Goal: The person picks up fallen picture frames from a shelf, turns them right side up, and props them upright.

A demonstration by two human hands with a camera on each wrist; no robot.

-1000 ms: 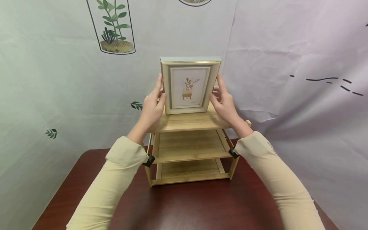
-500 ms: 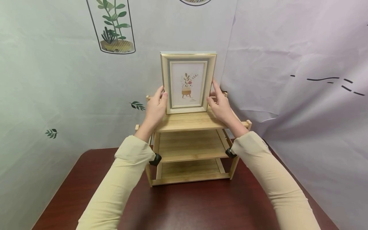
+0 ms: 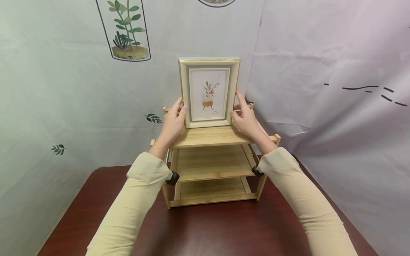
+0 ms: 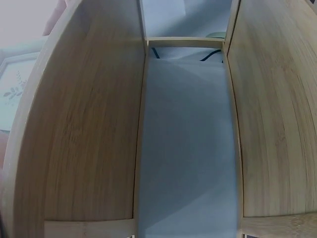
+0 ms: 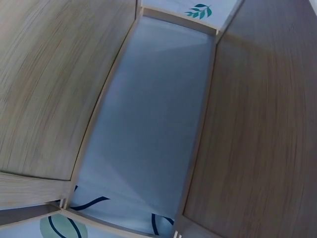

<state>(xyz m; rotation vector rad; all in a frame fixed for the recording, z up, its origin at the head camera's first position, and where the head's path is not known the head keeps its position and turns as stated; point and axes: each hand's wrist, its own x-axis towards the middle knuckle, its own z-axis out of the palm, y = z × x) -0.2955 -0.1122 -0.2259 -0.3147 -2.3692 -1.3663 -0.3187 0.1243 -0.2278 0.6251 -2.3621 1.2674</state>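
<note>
A cream picture frame with a gold edge and a plant-in-pot print stands nearly upright on the top board of a wooden three-tier rack in the head view. My left hand holds its lower left side, thumb by the front edge and fingers along the side. On the opposite side, my right hand holds the lower right edge in the same way, index finger pointing up along it. Part of the picture frame shows at the left border of the left wrist view. Rack boards fill most of the right wrist view.
The rack's middle board and bottom board lie below my forearms. Corner posts rise beside my wrists. The rack stands on a dark red table, with a printed pale cloth hanging behind it.
The picture frame has tipped back from a forward lean and its top has shifted slightly left. Both my hands have slid lower along its sides. Over the last half second, almost nothing moves.
</note>
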